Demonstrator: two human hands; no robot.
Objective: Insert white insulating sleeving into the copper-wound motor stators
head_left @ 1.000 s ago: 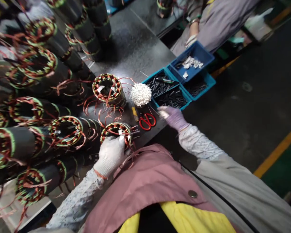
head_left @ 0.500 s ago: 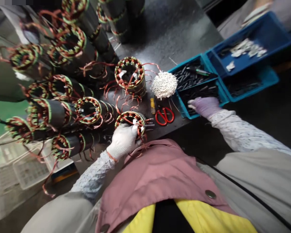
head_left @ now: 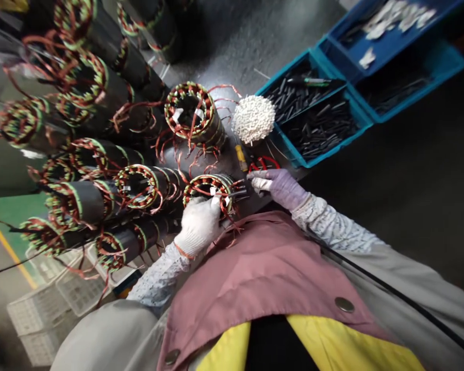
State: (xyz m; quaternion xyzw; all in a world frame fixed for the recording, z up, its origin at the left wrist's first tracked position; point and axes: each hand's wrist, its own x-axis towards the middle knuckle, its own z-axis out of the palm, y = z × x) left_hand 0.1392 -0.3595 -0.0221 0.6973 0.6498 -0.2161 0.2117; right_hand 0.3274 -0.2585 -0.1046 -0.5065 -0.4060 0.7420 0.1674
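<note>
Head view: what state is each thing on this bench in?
Left hand: white glove, gripping the stator.
Stator: held, copper leads loose.
Right hand: purple glove, fingertips by the stator.
Second stator: upright, leads splayed.
Other stators: lying on their sides, stacked.
Scissors: red, partly hidden.
Yellow-handled tool: lying on the bench.
White bundle: packed round.
Teal tray: full of black tubes.
Blue tray: holds white pieces.

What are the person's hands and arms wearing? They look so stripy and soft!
The left hand wears a white knitted glove with an orange edge at the cuff, and the right hand wears a lilac glove. Pale sleeve covers with a grey-and-white pattern cover the forearms, and loose grey jacket sleeves sit above them.
</note>
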